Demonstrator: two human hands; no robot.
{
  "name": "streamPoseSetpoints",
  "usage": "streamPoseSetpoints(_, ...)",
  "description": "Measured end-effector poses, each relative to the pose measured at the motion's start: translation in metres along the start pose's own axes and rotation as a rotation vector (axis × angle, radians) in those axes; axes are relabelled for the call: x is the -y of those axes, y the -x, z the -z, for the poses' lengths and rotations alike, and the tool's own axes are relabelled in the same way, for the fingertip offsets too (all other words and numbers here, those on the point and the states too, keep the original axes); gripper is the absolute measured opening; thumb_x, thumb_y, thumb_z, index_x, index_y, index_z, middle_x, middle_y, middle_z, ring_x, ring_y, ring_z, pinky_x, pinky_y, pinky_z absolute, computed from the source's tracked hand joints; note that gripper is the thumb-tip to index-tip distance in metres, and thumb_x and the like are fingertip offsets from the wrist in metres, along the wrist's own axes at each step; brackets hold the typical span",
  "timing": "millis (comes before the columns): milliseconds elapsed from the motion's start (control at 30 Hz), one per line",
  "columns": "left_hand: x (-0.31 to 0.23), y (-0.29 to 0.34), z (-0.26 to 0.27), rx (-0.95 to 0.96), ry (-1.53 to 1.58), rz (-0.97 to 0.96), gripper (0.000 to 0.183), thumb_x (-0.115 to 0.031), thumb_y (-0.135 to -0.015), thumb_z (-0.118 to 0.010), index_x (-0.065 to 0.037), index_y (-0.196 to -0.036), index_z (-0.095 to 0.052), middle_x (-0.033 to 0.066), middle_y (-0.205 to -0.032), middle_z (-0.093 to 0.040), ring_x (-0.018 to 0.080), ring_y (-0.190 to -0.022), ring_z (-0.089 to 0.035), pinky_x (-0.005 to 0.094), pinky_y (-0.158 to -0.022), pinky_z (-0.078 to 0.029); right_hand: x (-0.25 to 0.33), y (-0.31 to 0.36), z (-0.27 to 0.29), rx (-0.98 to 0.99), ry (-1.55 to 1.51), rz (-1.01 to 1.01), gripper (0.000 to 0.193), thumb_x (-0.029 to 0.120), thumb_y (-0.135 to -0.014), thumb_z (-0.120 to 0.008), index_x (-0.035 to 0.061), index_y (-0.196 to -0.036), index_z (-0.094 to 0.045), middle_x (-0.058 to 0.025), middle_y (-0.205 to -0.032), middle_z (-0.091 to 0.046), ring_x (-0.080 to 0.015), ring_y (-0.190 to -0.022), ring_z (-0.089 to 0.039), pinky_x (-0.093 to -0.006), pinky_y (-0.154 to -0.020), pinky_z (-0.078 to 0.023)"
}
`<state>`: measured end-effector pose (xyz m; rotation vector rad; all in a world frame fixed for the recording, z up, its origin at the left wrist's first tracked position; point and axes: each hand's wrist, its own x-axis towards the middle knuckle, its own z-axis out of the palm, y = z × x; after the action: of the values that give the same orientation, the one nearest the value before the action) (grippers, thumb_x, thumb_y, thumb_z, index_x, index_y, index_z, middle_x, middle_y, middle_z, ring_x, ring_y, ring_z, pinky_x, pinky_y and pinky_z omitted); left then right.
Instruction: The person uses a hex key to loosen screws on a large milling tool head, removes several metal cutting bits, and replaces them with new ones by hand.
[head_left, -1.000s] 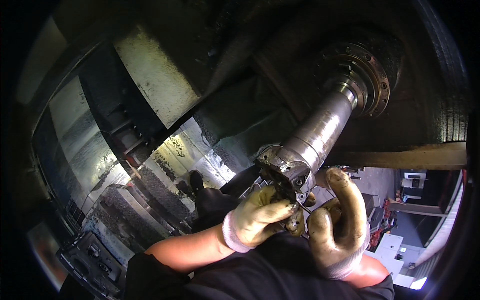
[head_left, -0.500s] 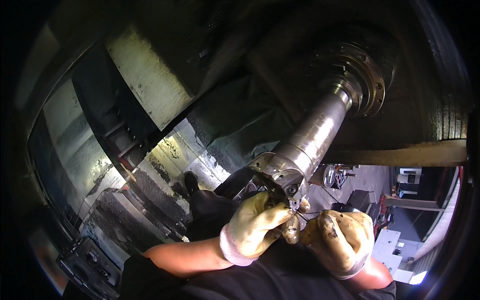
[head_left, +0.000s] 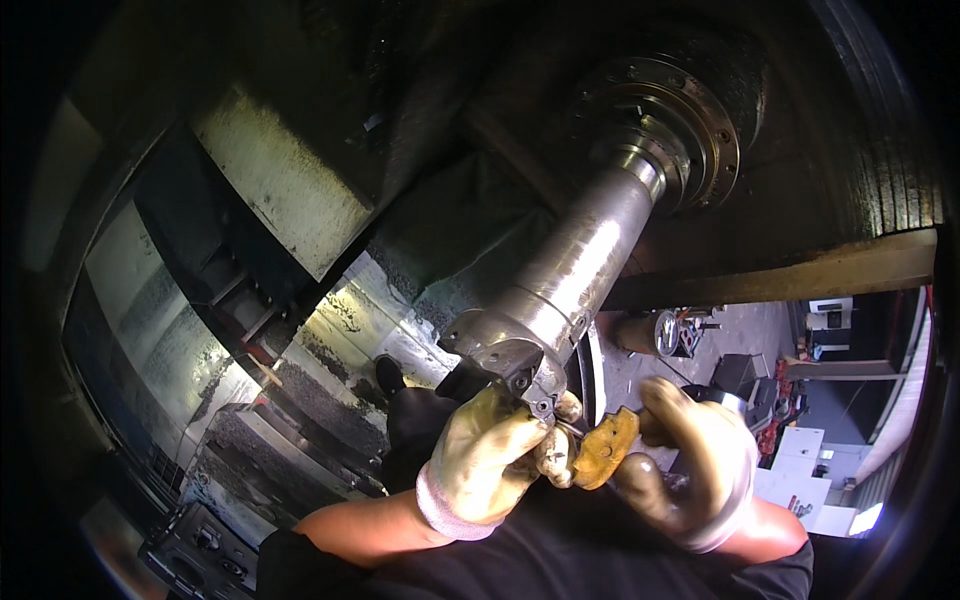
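A steel milling cutter on a long cylindrical holder (head_left: 585, 265) slants down toward me, its notched cutting head (head_left: 500, 345) just above my hands. My left hand (head_left: 485, 460), in a stained pale work glove, is closed at the lower edge of that head. Its fingertips pinch the stem end of a small key with a flat yellow handle (head_left: 606, 448); the stem is mostly hidden. My right hand (head_left: 705, 465), gloved alike, is open beside the handle, with thumb and fingers spread around it. I cannot tell whether a fingertip touches it.
The holder joins a round bolted spindle flange (head_left: 690, 140) at upper right. Chip-covered metal covers (head_left: 225, 360) lie at left. A beam-like edge (head_left: 800, 275) crosses at right, above a drum-shaped container (head_left: 645, 332) on the workshop floor. A black case (head_left: 200, 540) stands at lower left.
My right hand has opened from a closed grip, uncovering the yellow handle. The left hand keeps its pinch. The cutter and holder appear further left as the view has shifted.
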<state>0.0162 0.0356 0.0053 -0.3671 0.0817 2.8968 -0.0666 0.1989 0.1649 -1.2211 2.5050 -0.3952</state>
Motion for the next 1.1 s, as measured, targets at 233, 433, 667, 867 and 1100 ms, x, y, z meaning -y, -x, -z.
streamPoseSetpoints(233,0.004,-0.002,0.005,0.115,0.045,-0.036,0.031,-0.011,-0.106,-0.058,0.007,-0.130,-0.060,0.0120,-0.094,-0.070,0.0181,-0.077,-0.068,0.0367,-0.068,-0.060,0.008,-0.013,-0.003,-0.040,0.156,0.010,0.035,0.017,-0.090,-0.080,-0.0028,-0.117,-0.071,-0.0138,-0.082,-0.076,-0.0259,-0.055,-0.066,-0.0327,-0.053,-0.050)
streamPoseSetpoints(433,0.001,0.002,0.008,0.068,-0.041,0.042,0.031,-0.016,-0.108,-0.057,0.004,-0.131,-0.059,0.0102,-0.093,-0.070,0.0161,-0.080,-0.069,0.0334,-0.075,-0.060,0.006,-0.015,0.013,0.109,-0.521,-0.513,0.038,0.025,-0.100,-0.070,-0.0036,-0.125,-0.070,-0.0175,-0.094,-0.077,-0.0300,-0.072,-0.073,-0.0349,-0.068,-0.057)
streamPoseSetpoints(667,-0.001,0.002,0.001,0.033,0.023,0.071,0.029,-0.015,-0.108,-0.057,0.003,-0.130,-0.061,0.0089,-0.092,-0.068,0.0151,-0.080,-0.067,0.0335,-0.075,-0.059,0.003,-0.003,-0.002,-0.082,0.267,0.104,0.049,0.015,-0.083,-0.082,-0.0027,-0.126,-0.068,-0.0132,-0.092,-0.076,-0.0266,-0.071,-0.071,-0.0358,-0.063,-0.053)
streamPoseSetpoints(867,-0.001,0.002,0.003,0.030,0.077,0.096,0.026,-0.012,-0.109,-0.056,0.003,-0.129,-0.062,0.0089,-0.093,-0.068,0.0152,-0.079,-0.066,0.0334,-0.073,-0.057,0.008,-0.029,0.020,0.408,-1.019,-0.866,0.047,0.039,-0.110,-0.053,-0.0046,-0.116,-0.072,-0.0123,-0.096,-0.080,-0.0162,-0.078,-0.075,-0.0284,-0.075,-0.060)
streamPoseSetpoints(1100,0.003,-0.002,0.002,0.090,0.097,0.060,0.031,-0.009,-0.106,-0.063,-0.004,-0.137,-0.058,0.0125,-0.123,-0.069,0.0192,-0.085,-0.070,0.0385,-0.072,-0.061,-0.001,-0.007,-0.001,-0.121,0.432,0.307,0.055,0.012,-0.078,-0.085,-0.0015,-0.125,-0.062,-0.0140,-0.099,-0.076,-0.0270,-0.082,-0.073,-0.0366,-0.071,-0.050)
